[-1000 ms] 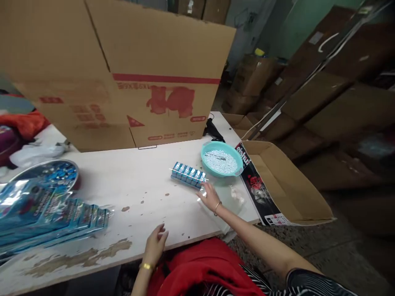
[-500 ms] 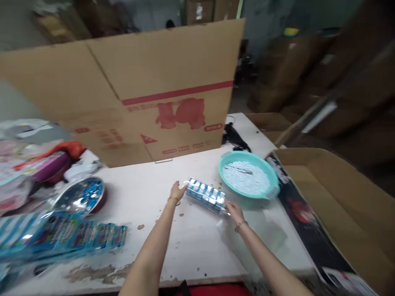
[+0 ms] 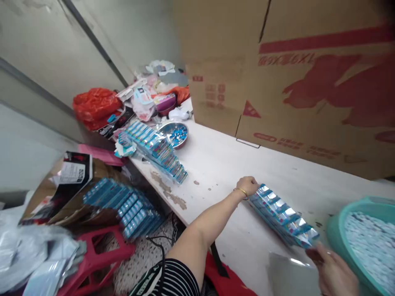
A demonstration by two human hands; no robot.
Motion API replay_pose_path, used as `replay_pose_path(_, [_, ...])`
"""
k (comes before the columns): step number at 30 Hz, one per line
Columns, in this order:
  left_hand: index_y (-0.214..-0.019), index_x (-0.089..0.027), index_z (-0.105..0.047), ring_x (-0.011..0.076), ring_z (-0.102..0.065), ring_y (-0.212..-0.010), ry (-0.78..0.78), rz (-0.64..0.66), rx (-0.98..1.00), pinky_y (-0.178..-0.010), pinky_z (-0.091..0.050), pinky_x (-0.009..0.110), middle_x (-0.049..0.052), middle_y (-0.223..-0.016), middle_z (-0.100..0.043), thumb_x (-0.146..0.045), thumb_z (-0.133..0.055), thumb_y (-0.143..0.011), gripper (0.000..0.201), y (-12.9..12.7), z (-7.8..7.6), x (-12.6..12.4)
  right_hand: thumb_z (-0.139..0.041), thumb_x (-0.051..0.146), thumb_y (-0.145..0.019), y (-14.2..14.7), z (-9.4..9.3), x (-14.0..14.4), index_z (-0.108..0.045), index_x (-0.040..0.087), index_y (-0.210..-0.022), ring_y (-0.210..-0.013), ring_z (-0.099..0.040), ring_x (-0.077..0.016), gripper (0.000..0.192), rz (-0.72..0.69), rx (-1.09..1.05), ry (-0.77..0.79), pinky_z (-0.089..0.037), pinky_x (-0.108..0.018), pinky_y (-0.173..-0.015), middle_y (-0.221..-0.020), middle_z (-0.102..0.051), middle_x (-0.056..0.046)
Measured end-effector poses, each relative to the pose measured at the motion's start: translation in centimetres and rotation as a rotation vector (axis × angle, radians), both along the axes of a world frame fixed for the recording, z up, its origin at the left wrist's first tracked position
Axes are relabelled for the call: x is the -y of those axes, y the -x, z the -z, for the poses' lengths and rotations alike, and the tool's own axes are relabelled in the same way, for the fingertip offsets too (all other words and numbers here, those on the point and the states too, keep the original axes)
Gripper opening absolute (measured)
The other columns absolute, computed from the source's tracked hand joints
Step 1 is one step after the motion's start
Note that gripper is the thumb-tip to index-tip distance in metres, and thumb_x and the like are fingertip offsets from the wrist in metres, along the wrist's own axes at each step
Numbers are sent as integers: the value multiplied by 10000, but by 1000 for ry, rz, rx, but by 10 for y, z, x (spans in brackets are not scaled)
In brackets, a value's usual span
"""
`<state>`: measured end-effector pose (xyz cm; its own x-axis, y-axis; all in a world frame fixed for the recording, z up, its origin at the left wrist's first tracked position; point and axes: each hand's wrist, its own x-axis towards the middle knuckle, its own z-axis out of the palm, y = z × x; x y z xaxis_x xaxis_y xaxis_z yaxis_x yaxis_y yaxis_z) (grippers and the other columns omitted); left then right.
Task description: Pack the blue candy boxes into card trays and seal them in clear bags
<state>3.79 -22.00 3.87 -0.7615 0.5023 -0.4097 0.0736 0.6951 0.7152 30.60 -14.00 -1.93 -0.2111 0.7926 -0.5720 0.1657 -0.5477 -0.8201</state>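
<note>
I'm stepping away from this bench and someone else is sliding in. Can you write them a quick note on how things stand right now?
Left hand: grips the far end of the blue blister strip wrapped in clear plastic.
Right hand: holds the strip's near end, beside the teal plastic basin of small white pieces.
The strip is tilted just above the white worn tabletop.
Done: a pile of similar blue packs lies further along the table, and more blue strips fill the open cardboard box on the red plastic stool.
Left: the strip in hand is not yet set with either lot.
</note>
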Motion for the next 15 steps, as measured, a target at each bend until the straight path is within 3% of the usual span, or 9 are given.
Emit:
replay_pose_path(5, [-677, -129, -593, 94, -486, -607, -118, -281, 14, -637, -411, 217, -25, -606, -531, -194, -646, -737, 103, 2, -1, 78, -826, 439, -393, 33, -18, 8, -614, 167, -598, -551, -540, -102, 402, -215, -60, 23, -481, -198, -508, -586, -573, -28])
replay_pose_path(10, [-613, -129, -534, 83, -441, -562, -197, -476, -1, -679, -407, 236, -48, -538, -460, -177, -649, -738, 177, 2, -9, 161, -839, 430, -335, 74, -36, 56, -599, 140, -560, -548, -528, -79, 438, -330, -54, 65, -500, -155, -550, -570, -567, -10])
replay_pose_path(15, [-586, -138, -527, 101, -455, -580, -238, -533, 76, -750, -427, 267, -48, -528, -458, -151, -666, -712, 189, -12, -8, 204, -848, 395, -367, 69, -36, 90, -646, 177, -579, -588, -571, -117, 364, -337, 58, -13, -508, -154, -578, -630, -603, -61])
